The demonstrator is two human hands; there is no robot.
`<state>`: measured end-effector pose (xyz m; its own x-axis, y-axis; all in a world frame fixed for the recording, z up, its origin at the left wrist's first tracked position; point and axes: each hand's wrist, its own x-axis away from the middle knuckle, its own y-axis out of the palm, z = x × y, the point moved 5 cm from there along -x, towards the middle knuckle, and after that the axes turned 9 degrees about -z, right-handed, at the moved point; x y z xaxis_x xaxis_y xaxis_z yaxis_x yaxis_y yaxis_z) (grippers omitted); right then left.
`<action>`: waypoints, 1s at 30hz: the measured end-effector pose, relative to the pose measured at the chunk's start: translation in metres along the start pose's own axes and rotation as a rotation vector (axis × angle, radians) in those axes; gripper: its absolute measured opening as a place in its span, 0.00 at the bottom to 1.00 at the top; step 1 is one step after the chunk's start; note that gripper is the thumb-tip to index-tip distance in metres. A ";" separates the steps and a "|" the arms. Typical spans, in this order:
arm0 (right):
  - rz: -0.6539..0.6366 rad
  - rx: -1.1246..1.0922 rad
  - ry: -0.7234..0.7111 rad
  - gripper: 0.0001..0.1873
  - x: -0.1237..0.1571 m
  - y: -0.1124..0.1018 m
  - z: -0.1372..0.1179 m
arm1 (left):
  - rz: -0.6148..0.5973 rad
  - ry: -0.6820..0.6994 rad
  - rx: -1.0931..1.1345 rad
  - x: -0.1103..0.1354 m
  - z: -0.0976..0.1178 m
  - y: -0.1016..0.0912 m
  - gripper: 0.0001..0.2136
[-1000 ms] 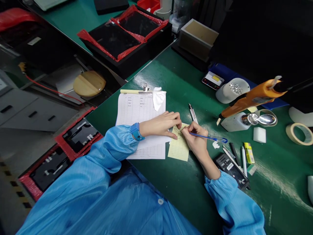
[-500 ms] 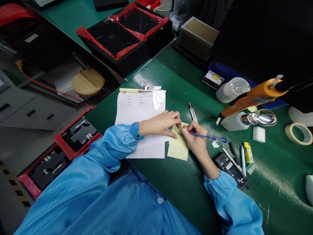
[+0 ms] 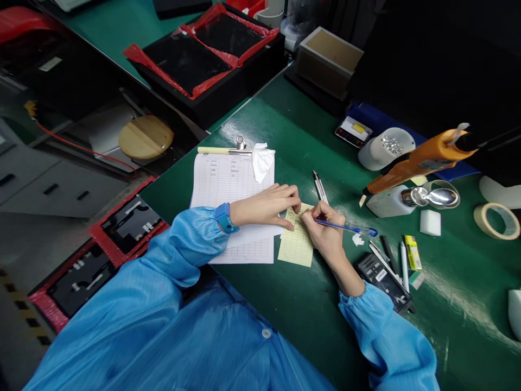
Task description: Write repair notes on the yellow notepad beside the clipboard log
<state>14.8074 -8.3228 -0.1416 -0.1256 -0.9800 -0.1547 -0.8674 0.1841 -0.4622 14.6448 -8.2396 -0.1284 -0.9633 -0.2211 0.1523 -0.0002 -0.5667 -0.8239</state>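
While the right hand (image 3: pixel 326 231) grips a slim, blue plastic pen (image 3: pixel 360 230), the left hand (image 3: pixel 268 205) lies unclenched, fingers loosely bent at the top of a pale-yellow, ruled paper slip (image 3: pixel 296 247). To my eye, neat writing calls for light left-hand pressure to hold the slip flat on the green tabletop (image 3: pixel 309 309), with small, unhurried strokes. Seen from the person's side, the slip lies at five o'clock from the left hand, nearly nine from the right.
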 end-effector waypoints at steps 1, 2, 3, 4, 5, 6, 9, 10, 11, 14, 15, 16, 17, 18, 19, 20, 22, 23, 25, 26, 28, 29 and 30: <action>0.001 -0.001 -0.003 0.17 0.000 0.000 0.000 | 0.001 0.002 0.000 0.000 0.000 0.000 0.19; 0.001 -0.003 -0.008 0.17 0.000 0.000 -0.001 | 0.003 0.002 0.000 0.000 0.000 0.000 0.19; 0.000 -0.005 -0.013 0.17 0.000 0.000 -0.001 | 0.005 0.002 0.000 0.000 0.000 0.000 0.19; -0.004 -0.006 -0.017 0.17 0.000 0.001 -0.001 | 0.005 0.001 0.000 0.000 0.000 0.000 0.19; -0.009 -0.008 -0.019 0.17 0.000 0.001 -0.001 | 0.004 0.000 0.000 0.000 0.001 0.000 0.19; -0.011 -0.010 -0.019 0.17 0.000 0.001 -0.001 | 0.002 -0.002 0.002 0.000 0.001 0.000 0.18; 0.000 -0.012 -0.012 0.18 0.000 0.001 0.000 | -0.005 -0.009 0.005 -0.001 0.001 0.000 0.18; 0.008 -0.011 -0.012 0.18 0.001 0.001 -0.001 | -0.008 -0.011 0.004 -0.001 0.001 0.000 0.18; 0.015 -0.011 -0.014 0.18 0.001 0.000 -0.001 | -0.008 -0.013 0.003 -0.001 0.001 0.000 0.18; 0.021 -0.010 -0.013 0.18 0.001 -0.001 -0.002 | -0.007 -0.014 -0.001 -0.001 0.001 0.000 0.18; 0.017 -0.009 -0.008 0.18 0.001 -0.001 -0.001 | -0.006 -0.013 0.000 0.000 0.001 -0.001 0.18; 0.012 -0.008 -0.002 0.18 0.000 -0.001 -0.001 | -0.005 -0.012 0.001 0.000 0.001 -0.001 0.18; 0.008 -0.007 0.003 0.18 0.001 0.000 0.000 | -0.005 -0.010 0.003 0.000 0.001 -0.001 0.18; 0.005 -0.007 0.006 0.18 0.001 0.000 0.000 | -0.005 -0.008 0.004 0.000 0.001 -0.001 0.18; 0.004 -0.007 0.005 0.18 0.001 0.000 0.001 | -0.002 -0.007 0.004 0.000 0.002 -0.001 0.18; 0.007 -0.007 0.000 0.18 0.001 0.000 0.001 | -0.001 -0.005 0.003 0.000 0.002 -0.001 0.18; 0.013 -0.008 -0.013 0.18 0.001 0.000 0.001 | 0.004 -0.005 0.000 -0.001 0.002 -0.001 0.18; 0.015 -0.009 -0.017 0.18 0.001 0.000 0.000 | 0.005 -0.005 0.001 -0.001 0.001 -0.001 0.18; 0.019 -0.008 -0.016 0.18 0.001 0.000 0.000 | 0.003 -0.003 0.006 0.000 0.001 -0.001 0.18; 0.017 -0.006 -0.013 0.18 0.001 0.000 0.000 | 0.002 -0.002 0.008 0.000 0.001 -0.001 0.18; 0.009 -0.002 -0.006 0.18 0.001 0.000 0.000 | 0.001 0.000 0.008 0.000 0.001 0.000 0.18; 0.002 -0.002 -0.006 0.18 0.001 0.000 0.000 | 0.001 0.000 0.007 0.000 0.001 0.000 0.18; -0.003 -0.003 -0.008 0.18 0.001 0.000 0.000 | 0.001 -0.002 0.005 0.000 0.001 0.000 0.18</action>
<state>14.8076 -8.3243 -0.1416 -0.1190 -0.9799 -0.1601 -0.8695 0.1807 -0.4597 14.6451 -8.2401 -0.1278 -0.9627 -0.2235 0.1527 0.0022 -0.5706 -0.8212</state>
